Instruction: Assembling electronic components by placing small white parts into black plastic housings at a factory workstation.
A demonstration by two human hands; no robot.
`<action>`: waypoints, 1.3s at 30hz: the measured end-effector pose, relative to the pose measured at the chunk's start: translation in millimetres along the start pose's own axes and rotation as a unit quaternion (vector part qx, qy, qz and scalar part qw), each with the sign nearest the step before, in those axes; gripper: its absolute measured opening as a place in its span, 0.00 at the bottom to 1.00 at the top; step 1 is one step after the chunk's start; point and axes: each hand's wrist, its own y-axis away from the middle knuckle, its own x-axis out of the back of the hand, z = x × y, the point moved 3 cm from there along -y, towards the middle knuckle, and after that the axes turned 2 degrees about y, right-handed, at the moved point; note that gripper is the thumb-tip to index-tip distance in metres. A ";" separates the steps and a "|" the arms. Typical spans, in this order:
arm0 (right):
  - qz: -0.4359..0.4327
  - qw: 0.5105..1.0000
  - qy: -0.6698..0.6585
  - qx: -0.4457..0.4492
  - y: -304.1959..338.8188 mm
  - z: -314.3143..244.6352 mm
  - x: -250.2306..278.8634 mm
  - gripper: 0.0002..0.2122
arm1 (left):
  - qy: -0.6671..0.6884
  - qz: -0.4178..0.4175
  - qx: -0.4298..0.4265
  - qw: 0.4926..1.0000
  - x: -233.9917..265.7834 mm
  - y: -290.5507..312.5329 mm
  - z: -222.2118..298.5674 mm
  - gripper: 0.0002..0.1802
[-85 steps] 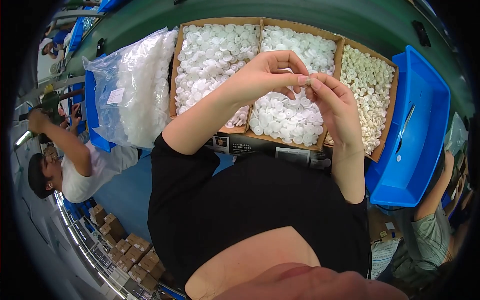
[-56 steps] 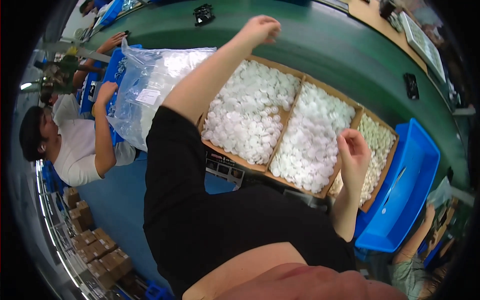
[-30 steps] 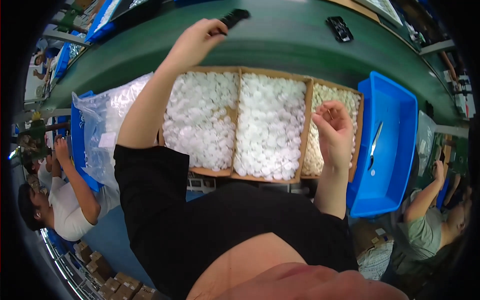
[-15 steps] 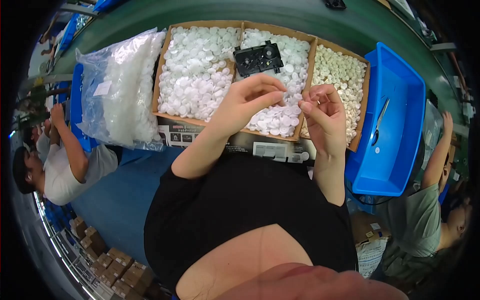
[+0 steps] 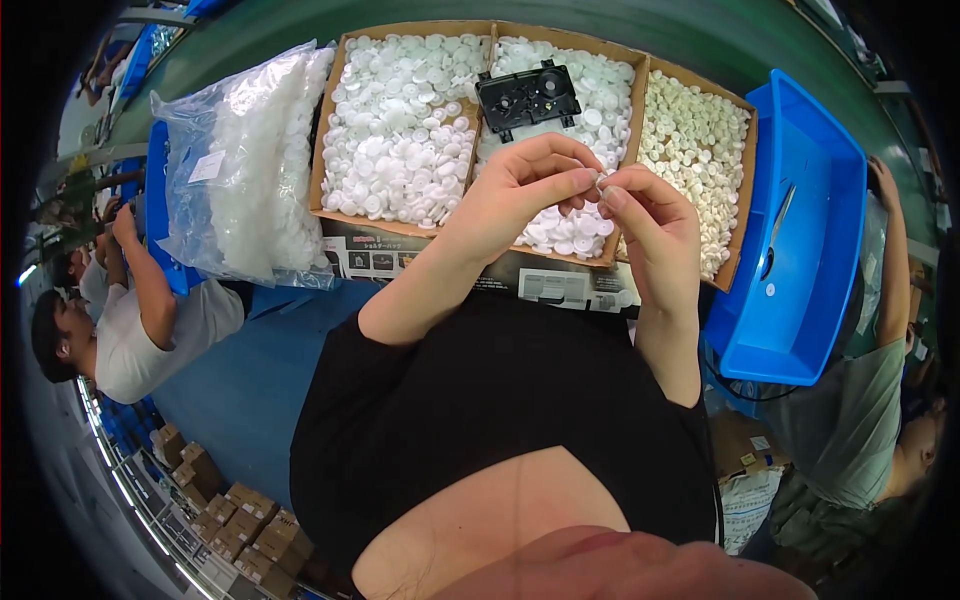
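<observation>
Above the middle tray section, my left hand (image 5: pixel 530 190) and my right hand (image 5: pixel 655 220) meet, thumbs and fingertips pinched. Between the tips a small white plastic piece (image 5: pixel 601 184) shows; fingers hide most of it. A black plastic mechanism housing (image 5: pixel 527 97) with round recesses lies on white plastic discs just beyond my left hand. Similar white discs (image 5: pixel 390 130) fill the left section of the cardboard tray (image 5: pixel 478 125). To the right, another section holds smaller cream-coloured pieces (image 5: pixel 695 130).
Left of the tray lies a clear plastic bag (image 5: pixel 255 170) of white parts, over a blue bin. A blue bin (image 5: pixel 815 250) with scissors (image 5: pixel 778 235) stands at the right. Co-workers sit on either side, one in a white shirt (image 5: pixel 165 345), another in a grey-green shirt (image 5: pixel 850 430).
My hands were slightly apart and have come together, fingertips now meeting on the small white piece. The whole view has shifted slightly; the black housing still lies on the discs.
</observation>
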 end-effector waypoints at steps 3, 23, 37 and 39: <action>0.010 1.000 -0.015 -0.015 -1.1 -0.1 -3.0 0.06 | -0.006 0.018 -0.015 1.000 0.0 -1.3 0.6 0.07; 0.013 0.998 0.056 0.003 -3.3 1.3 -5.3 0.07 | -0.150 0.037 -0.093 0.984 -1.2 1.6 12.8 0.08; -0.023 0.998 0.053 0.033 -3.3 1.5 -9.2 0.05 | -0.029 -0.017 -0.008 0.999 2.6 0.9 5.3 0.08; -0.029 0.998 0.039 0.035 -3.3 1.7 -9.9 0.05 | 0.024 -0.027 0.017 0.999 1.8 1.1 2.8 0.08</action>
